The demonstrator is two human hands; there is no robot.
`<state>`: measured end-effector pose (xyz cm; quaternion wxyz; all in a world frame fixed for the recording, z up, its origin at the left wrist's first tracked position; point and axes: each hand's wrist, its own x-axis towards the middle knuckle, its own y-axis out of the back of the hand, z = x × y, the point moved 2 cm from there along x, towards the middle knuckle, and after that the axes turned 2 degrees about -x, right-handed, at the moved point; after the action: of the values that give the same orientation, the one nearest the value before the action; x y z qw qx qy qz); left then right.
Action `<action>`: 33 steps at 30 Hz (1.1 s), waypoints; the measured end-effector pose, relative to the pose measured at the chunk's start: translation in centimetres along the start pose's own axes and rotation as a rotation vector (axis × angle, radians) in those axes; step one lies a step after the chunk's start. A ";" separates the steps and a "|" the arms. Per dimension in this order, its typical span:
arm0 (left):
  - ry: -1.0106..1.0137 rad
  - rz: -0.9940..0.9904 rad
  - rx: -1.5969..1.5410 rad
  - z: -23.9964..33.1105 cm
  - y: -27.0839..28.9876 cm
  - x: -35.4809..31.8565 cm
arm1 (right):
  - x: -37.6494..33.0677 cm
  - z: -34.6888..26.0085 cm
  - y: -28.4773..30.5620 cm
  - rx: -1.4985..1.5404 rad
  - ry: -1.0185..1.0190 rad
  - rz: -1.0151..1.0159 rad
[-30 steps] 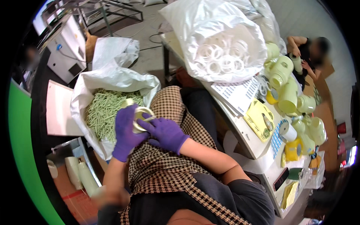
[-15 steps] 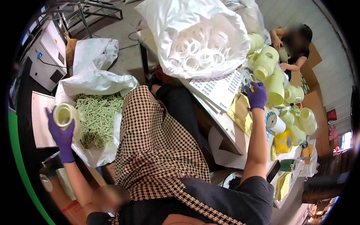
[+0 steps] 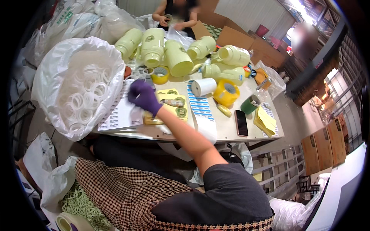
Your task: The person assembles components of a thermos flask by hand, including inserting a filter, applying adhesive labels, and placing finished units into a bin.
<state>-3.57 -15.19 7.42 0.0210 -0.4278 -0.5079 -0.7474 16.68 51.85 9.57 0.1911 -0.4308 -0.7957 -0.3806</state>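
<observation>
At the lower left edge, a pale green plastic bottle body point(image 3: 82, 222) shows its open mouth. My left hand point(image 3: 73, 227), in a purple glove, is mostly cut off there, with a sliver of it against that bottle body. My right hand point(image 3: 145, 98), also purple-gloved, hovers over the white printed sheets point(image 3: 122, 115) with curled fingers, slightly blurred. Whatever it may hold is hidden. Close by are a yellow tape roll point(image 3: 160, 75) and yellow printed packets point(image 3: 173, 109). White plastic rings point(image 3: 86, 96) fill a large white bag point(image 3: 42, 82) left of this hand.
Several pale green bottles point(image 3: 179, 59) lie across the table's far side. A label roll point(image 3: 204, 87), yellow tape point(image 3: 226, 93), a green cup point(image 3: 251, 104) and a phone point(image 3: 241, 123) sit rightward. Green sticks point(image 3: 83, 204) fill a sack by my lap. Another person point(image 3: 177, 15) sits opposite.
My view has swung right, so the bottle body and left hand now sit at the lower edge. My right hand has drawn back from the bottles to above the printed sheets, fingers curled.
</observation>
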 end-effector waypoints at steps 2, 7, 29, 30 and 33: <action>-0.440 -0.207 -0.023 -5.7 -2.7 -2.4 | -4.7 -7.8 -4.9 0.479 0.072 -0.171; -0.272 0.074 0.031 16.9 -0.9 -0.1 | -13.2 -24.5 -11.0 0.950 0.361 -0.593; -0.073 -0.270 -0.344 17.5 -0.7 -2.6 | -19.5 -27.5 -17.8 0.201 0.519 -0.842; -0.081 -0.236 -0.359 17.5 -1.5 -2.6 | -18.8 -27.1 -17.3 0.198 0.497 -0.882; 0.071 -0.135 -0.482 16.1 -5.2 -4.3 | -18.2 -27.1 -16.2 0.327 0.420 -1.081</action>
<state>6.73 -1.91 2.65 -0.1136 -0.3591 -0.3414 -0.8612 12.72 15.64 8.25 0.1870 0.1542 -0.8954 -0.3735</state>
